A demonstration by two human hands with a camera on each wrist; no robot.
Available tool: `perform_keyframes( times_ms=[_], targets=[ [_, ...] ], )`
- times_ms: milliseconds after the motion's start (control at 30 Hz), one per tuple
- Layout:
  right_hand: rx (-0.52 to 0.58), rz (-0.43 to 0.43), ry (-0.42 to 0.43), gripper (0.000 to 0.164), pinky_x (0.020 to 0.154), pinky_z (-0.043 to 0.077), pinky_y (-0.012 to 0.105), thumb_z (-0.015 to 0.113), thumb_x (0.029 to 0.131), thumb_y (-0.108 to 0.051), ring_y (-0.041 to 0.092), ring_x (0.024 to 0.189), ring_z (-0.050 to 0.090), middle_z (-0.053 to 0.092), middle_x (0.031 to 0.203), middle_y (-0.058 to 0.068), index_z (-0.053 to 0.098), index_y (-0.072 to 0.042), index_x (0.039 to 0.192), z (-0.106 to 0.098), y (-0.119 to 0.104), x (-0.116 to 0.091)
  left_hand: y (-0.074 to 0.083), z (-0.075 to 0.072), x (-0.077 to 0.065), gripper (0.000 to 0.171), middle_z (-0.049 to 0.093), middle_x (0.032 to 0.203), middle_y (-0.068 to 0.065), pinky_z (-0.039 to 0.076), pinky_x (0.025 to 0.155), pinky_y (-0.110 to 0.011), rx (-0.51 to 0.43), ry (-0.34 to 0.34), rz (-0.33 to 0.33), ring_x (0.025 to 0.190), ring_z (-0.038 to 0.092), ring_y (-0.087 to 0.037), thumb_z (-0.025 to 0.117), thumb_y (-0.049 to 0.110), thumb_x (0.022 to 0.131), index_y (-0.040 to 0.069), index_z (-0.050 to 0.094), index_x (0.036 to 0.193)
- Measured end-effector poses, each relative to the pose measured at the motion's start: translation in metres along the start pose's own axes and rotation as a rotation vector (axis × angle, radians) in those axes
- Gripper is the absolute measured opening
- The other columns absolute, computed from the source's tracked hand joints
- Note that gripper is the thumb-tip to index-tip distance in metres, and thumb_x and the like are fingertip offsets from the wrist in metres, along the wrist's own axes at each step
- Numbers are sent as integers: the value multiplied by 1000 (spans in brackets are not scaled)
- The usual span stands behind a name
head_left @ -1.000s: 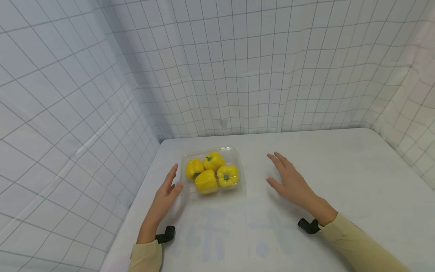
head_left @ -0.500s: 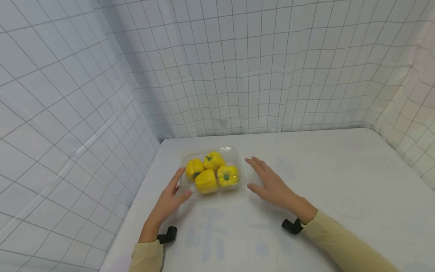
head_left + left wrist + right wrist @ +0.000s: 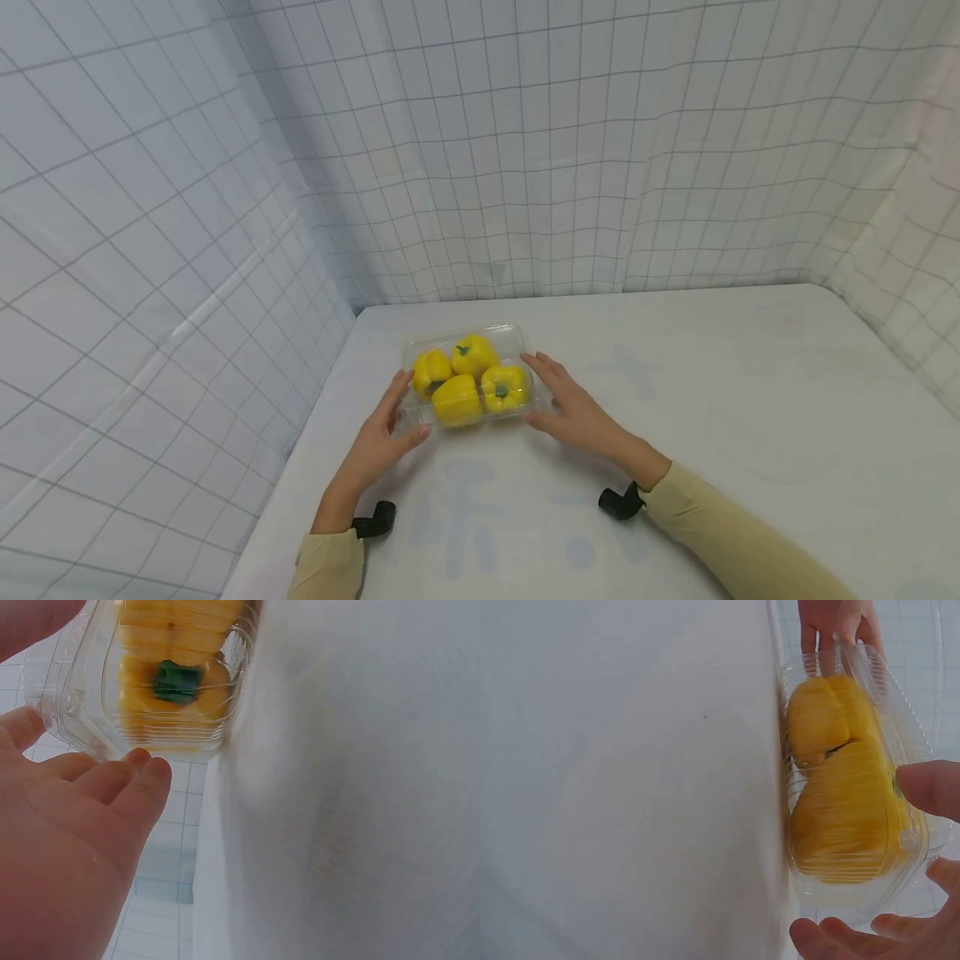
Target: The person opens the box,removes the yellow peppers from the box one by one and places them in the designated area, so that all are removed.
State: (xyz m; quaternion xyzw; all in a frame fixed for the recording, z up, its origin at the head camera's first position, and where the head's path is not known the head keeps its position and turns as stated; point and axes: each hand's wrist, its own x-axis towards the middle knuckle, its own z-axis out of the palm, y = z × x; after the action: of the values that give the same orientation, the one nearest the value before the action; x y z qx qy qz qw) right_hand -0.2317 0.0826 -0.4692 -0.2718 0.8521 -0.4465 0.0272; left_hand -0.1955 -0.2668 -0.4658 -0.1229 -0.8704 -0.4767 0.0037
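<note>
A clear plastic clamshell box (image 3: 512, 340) sits on the white table, holding several yellow bell peppers (image 3: 457, 402) with green stems. My left hand (image 3: 375, 446) is at its left end, thumb and fingers spread apart. In the left wrist view, the left fingertips (image 3: 154, 771) come right up to the ribbed plastic wall. At the opposite end is my right hand (image 3: 581, 421), its fingers extended beside the box's right side. From the right wrist, the thumb (image 3: 930, 787) overlaps the lid edge while the other fingers reach past the box's end.
White cloth with a dark grid (image 3: 555, 167) hangs behind the table and along both sides. The white tabletop (image 3: 712, 392) bears faint grey marks. A black wrist piece (image 3: 621, 503) sticks out from each wrist near the beige sleeves (image 3: 735, 525).
My right hand has moved left, from well away to the box's right side. My left hand has shifted slightly right, to the left end. The box has stayed in place.
</note>
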Motion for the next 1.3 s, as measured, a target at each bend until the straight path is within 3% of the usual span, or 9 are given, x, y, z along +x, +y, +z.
perform_keyframes(
  times_ms=[67,167,267,367,533,667,1033,1300],
  targets=[
    [27,-2,-1,83,100,49,49,69,96,-32,32,141,38,10,168,6,17,-42,161,2,2,0,1,1,0,89,4,169,0,23,115,-60,-15,-3,-3,151,18,-36,74,21,94,32,19,162],
    [83,8,-3,82,100,49,48,68,97,-28,31,139,40,9,168,-2,17,-43,160,4,4,1,16,0,-3,88,3,169,-5,23,115,-59,-34,-13,-15,151,19,-37,74,20,94,25,18,163],
    [150,15,-8,81,102,48,49,67,98,-25,32,140,39,8,167,-8,17,-44,159,6,3,1,15,0,-3,89,3,169,-3,25,115,-58,-53,-14,-16,151,19,-36,74,19,94,27,18,163],
    [190,-3,-15,80,105,43,56,65,100,-22,32,147,28,1,168,-7,16,-42,159,7,3,1,5,2,-1,91,4,169,3,27,115,-56,-61,-3,-3,151,21,-33,75,22,93,34,18,162],
    [166,-50,-28,81,114,26,60,61,101,-19,24,153,3,-5,168,-2,8,-29,163,9,-1,-1,0,4,3,92,5,168,5,27,115,-54,-67,6,-3,151,20,-31,76,19,93,35,17,162],
    [151,-87,-32,88,118,17,56,59,101,-13,24,153,4,5,169,3,-3,-18,163,11,-4,-1,1,4,2,95,4,169,3,26,116,-53,-99,4,3,152,19,-30,76,14,91,32,16,163],
    [235,-41,-59,85,108,36,60,57,104,-16,34,150,21,7,168,-3,-3,-23,163,13,-3,-3,-3,1,-1,92,7,168,2,27,115,-45,-159,-22,46,152,17,-28,68,-1,94,30,17,163],
    [251,-9,-82,82,105,41,57,56,103,-10,37,149,23,5,168,7,1,-21,163,7,-14,-2,-5,1,-1,87,8,169,-2,27,110,-14,-281,-41,136,153,14,-29,55,-16,93,20,18,163]
  ],
)
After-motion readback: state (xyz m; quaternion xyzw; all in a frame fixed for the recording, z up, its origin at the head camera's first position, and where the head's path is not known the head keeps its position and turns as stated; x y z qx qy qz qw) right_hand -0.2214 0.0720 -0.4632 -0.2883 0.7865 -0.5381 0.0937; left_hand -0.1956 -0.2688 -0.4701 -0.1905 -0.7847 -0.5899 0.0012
